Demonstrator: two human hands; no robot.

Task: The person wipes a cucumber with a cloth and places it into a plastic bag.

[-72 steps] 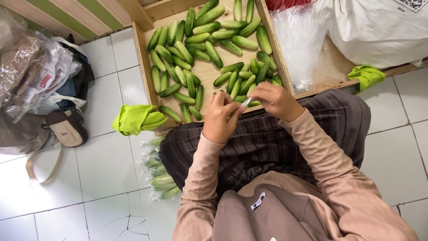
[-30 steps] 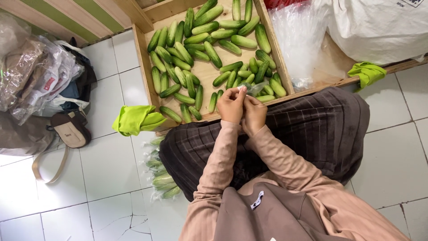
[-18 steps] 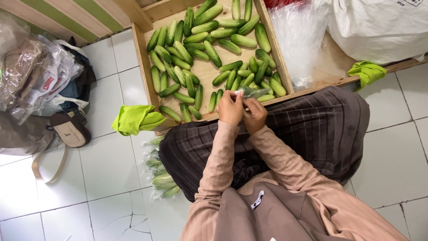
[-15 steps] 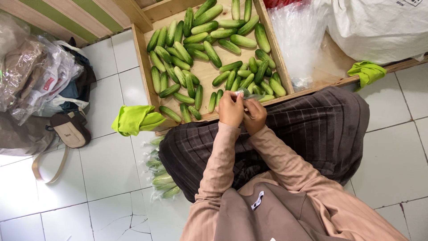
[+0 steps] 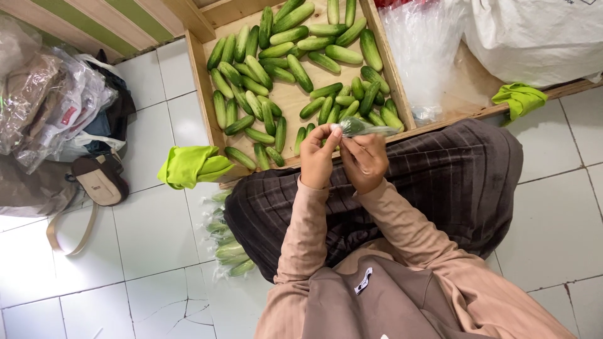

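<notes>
Over the crate's (image 5: 200, 94) near edge, both hands, left (image 5: 317, 157) and right (image 5: 365, 162), pinch the bagged cucumber's (image 5: 367, 129) open end; best twisted tight and close.

Bright, even light, sharp overall.
Soft glare sits on the white floor tiles (image 5: 157, 232) and clear plastic bags (image 5: 421, 44); shadows are faint, and straight lines bow slightly towards the edges.

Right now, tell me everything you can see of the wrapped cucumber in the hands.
The wrapped cucumber is small, slim and green, sheathed in clear, shiny plastic film. It lies roughly level above the near edge of the wooden tray, its tip pointing right. The left hand pinches the film's bunched end; the right hand grips beside it.
</notes>
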